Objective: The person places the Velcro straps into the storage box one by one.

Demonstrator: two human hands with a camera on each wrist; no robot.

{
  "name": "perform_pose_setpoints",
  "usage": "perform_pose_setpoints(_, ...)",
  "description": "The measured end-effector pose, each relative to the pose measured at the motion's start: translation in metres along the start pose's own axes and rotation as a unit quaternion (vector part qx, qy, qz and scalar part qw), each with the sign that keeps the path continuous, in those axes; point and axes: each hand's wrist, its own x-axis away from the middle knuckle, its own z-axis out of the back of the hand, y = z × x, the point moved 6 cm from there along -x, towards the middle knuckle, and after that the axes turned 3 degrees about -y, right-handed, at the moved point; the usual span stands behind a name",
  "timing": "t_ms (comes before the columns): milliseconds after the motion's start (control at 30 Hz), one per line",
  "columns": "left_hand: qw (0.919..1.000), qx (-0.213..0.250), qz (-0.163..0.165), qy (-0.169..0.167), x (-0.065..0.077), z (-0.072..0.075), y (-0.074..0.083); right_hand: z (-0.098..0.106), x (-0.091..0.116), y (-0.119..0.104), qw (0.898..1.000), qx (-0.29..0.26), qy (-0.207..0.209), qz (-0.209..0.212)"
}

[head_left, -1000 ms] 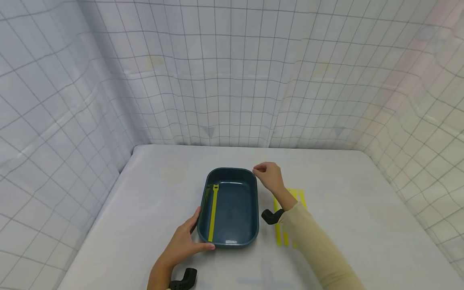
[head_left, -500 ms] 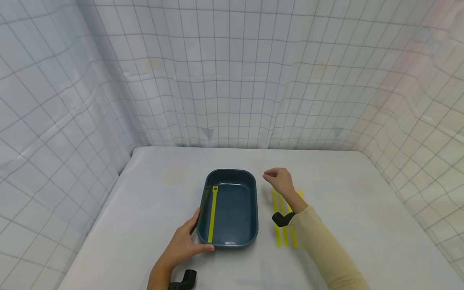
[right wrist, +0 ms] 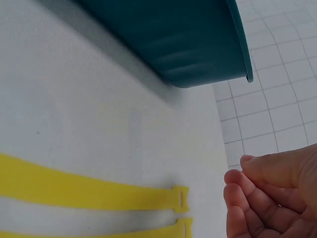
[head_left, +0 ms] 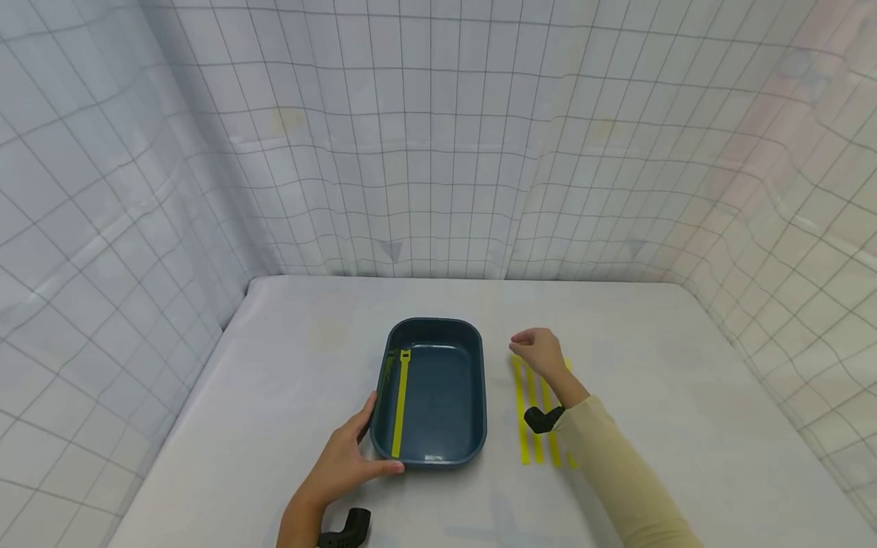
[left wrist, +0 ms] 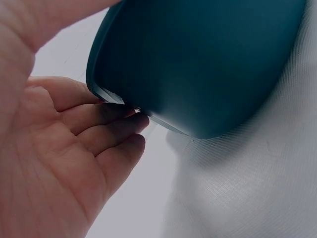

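My left hand grips the near left corner of a dark teal tray. Its thumb lies along the front rim and its fingers press the left side, as the left wrist view shows. One yellow hook-and-loop cable tie lies lengthwise inside, near the left wall. My right hand hovers right of the tray, over the far ends of several yellow cable ties laid side by side. Nothing is between its loosely bent fingers. Slotted tie heads lie just beside that hand in the right wrist view.
A white cloth covers the table. White curtains with a grid pattern enclose the back and both sides. Each wrist wears a black camera mount. My right sleeve hides part of the rightmost ties.
My right hand has moved from the tray's far right corner, rightward and a little nearer, to the far ends of the loose cable ties. The left hand and tray stay in place.
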Motion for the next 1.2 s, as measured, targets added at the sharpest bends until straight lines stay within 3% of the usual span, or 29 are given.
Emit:
perform_pose_setpoints(433, 0.9999, 0.012, -0.002, -0.003, 0.0, 0.0, -0.001, -0.001, 0.0, 0.011, 0.999, 0.028, -0.03, -0.019)
perform_pose_setpoints(700, 0.9999, 0.015, -0.004, -0.006, 0.0, 0.0, 0.0, -0.009, -0.006, 0.021, 0.996, 0.06, -0.028, -0.052)
perform_pose_setpoints(1200, 1.0, 0.009, 0.002, -0.002, 0.0, -0.001, 0.0, -0.012, -0.011, 0.032, 0.995, 0.035, -0.031, -0.085)
